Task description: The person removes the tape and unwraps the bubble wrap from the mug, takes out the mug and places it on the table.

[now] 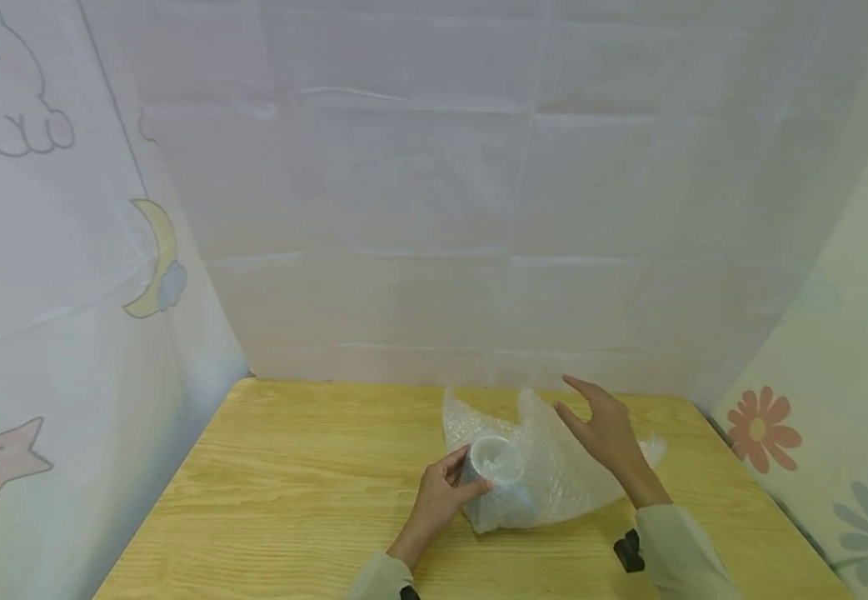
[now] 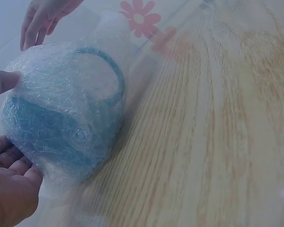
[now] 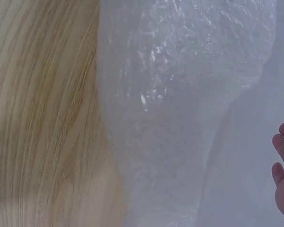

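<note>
My left hand (image 1: 437,497) grips a mug (image 1: 496,460) from its left side, thumb in front and fingers behind. Bubble wrap (image 1: 565,475) covers the mug and spreads out to the right in a loose sheet. Through the plastic, a blue-green body and a loop handle (image 2: 114,78) show in the left wrist view. My right hand (image 1: 605,425) is raised over the right part of the wrap, thumb and fingers spread apart, holding nothing. In the right wrist view its fingers (image 3: 283,144) appear at the right edge, beside the sheet.
The wooden table (image 1: 299,475) extends left of the wrap and in front of it. A pale hanging sheet (image 1: 404,208) stands along the back edge. Printed cloth (image 1: 839,400) with flowers borders the right side, and another cloth (image 1: 89,358) borders the left.
</note>
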`<state>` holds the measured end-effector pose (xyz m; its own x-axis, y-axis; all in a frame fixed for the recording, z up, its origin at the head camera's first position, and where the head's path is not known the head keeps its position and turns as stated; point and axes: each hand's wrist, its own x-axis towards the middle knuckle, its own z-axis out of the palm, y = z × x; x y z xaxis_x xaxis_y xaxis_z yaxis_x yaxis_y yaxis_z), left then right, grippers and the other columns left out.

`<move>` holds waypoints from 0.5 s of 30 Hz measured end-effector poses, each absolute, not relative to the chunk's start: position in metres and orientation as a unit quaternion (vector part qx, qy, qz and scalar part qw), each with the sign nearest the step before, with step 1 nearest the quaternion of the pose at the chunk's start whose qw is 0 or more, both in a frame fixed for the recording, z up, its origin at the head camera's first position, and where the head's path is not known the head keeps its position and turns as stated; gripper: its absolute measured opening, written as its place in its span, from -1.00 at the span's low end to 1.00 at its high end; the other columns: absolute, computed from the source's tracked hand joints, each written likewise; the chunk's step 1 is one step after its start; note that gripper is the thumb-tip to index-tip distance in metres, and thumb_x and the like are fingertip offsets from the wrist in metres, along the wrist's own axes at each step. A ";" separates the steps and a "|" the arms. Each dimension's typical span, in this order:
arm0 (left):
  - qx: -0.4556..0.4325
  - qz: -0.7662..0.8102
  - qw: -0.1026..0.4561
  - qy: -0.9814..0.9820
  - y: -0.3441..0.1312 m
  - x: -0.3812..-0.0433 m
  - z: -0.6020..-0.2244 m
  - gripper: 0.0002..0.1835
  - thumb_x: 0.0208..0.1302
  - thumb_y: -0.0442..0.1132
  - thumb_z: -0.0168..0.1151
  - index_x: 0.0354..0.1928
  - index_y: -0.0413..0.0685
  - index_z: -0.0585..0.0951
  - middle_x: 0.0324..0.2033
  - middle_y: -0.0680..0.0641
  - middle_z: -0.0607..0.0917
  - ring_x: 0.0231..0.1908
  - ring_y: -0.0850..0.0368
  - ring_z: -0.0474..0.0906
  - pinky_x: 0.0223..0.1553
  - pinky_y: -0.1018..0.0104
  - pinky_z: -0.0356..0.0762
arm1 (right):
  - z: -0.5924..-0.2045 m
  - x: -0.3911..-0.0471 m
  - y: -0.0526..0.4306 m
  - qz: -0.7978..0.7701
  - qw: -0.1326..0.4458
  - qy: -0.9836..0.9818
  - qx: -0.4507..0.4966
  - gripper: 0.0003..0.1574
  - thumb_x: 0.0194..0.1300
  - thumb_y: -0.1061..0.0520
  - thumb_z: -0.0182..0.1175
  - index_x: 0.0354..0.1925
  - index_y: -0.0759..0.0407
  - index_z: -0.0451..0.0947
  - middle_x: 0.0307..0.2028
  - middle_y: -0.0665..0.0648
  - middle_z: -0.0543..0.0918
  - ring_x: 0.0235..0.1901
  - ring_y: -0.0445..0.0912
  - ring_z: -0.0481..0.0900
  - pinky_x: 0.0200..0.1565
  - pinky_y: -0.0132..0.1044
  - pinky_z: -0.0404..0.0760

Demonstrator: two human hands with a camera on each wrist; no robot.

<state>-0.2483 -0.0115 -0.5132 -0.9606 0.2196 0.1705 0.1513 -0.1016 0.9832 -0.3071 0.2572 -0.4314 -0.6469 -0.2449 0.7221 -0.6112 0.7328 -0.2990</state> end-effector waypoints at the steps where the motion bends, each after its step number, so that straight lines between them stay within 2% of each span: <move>1: 0.139 0.729 0.024 0.670 -0.011 -0.248 -0.513 -0.21 0.16 -0.17 0.44 0.34 -0.38 0.32 0.29 -0.30 0.38 0.29 -0.17 0.29 0.27 0.11 0.28 | -0.432 -0.309 0.256 0.267 0.337 -0.867 0.252 -0.39 0.11 0.30 0.40 0.14 0.41 0.50 0.01 0.40 0.60 -0.02 0.32 0.56 -0.08 0.24 0.55; 5: 0.137 0.731 0.026 0.668 -0.012 -0.247 -0.513 -0.23 0.16 -0.20 0.43 0.33 -0.38 0.33 0.27 -0.30 0.40 0.28 -0.17 0.32 0.26 0.11 0.29 | -0.433 -0.314 0.251 0.266 0.313 -0.873 0.263 -0.41 0.17 0.26 0.37 0.14 0.44 0.49 0.01 0.41 0.60 -0.01 0.33 0.55 -0.06 0.23 0.55; 15: 0.142 0.726 0.022 0.672 -0.012 -0.245 -0.510 -0.23 0.18 -0.22 0.42 0.33 -0.43 0.30 0.29 -0.34 0.36 0.29 -0.22 0.28 0.27 0.04 0.26 | -0.434 -0.323 0.246 0.285 0.205 -0.906 0.238 -0.45 0.38 0.19 0.17 0.23 0.48 0.38 0.13 0.45 0.50 0.12 0.35 0.44 0.10 0.25 0.43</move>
